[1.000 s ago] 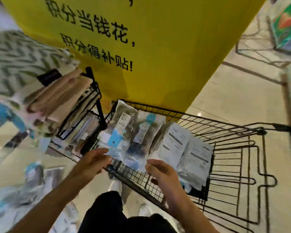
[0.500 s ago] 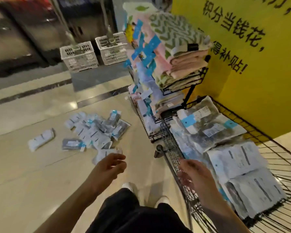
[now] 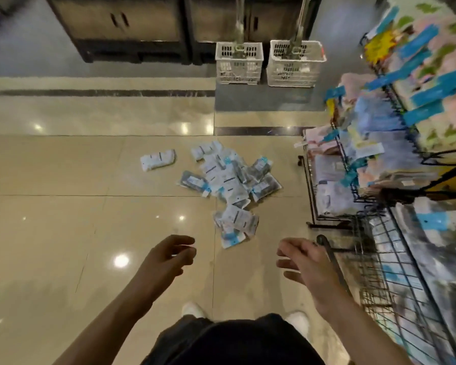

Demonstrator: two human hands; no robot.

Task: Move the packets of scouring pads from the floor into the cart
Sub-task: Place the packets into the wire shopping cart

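Packets (image 3: 228,180) wait on the floor (image 3: 63,219).
Our left hand (image 3: 166,259) and right hand (image 3: 303,262) hover loosely open, holding nothing, beside the cart (image 3: 395,272).

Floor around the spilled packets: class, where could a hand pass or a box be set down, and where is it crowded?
Bare tile lies left of the lone packet, and between the pile and both hands. Crowded: the pile itself, and the right side, filled by the rack and cart.

No text can be read: the printed labels on the floor packets (image 3: 228,180) and rack tags (image 3: 421,98) are blurred.
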